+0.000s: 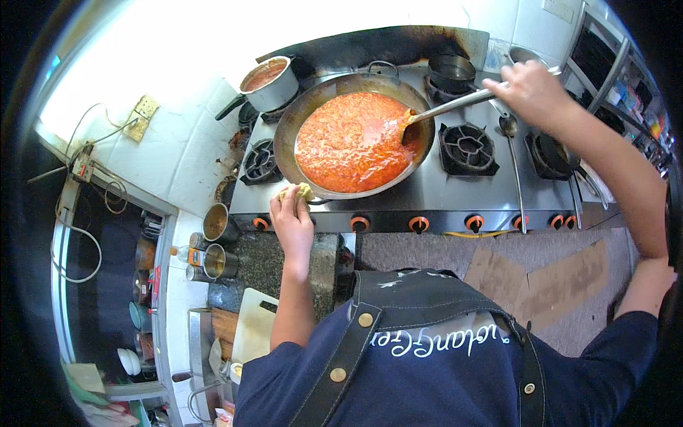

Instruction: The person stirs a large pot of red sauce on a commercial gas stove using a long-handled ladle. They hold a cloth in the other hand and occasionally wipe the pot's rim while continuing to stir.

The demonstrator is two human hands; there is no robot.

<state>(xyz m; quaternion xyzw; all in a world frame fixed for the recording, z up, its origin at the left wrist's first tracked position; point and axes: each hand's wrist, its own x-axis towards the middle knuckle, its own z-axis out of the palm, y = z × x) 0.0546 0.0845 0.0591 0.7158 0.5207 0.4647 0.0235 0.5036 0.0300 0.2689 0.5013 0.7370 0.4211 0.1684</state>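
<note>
A large metal wok [288, 141] holds chunky red-orange sauce [352, 141] and stands on the stove [427, 192]. My right hand [528, 91] grips the long metal handle of a cooking spatula [453, 105]; its blade is partly sunk in the sauce at the wok's right side. With my left hand [292, 213] I hold a folded yellow cloth [304, 192] at the wok's near left rim, by its near handle. The fingers hide part of the cloth and of that handle.
A saucepan of red sauce [275, 88] stands behind the wok on the left, a dark pan [451, 72] behind it on the right. A long ladle [511, 160] lies across the stove, right of a bare burner [468, 149]. Metal containers [215, 221] and a cutting board [253, 325] are at the left.
</note>
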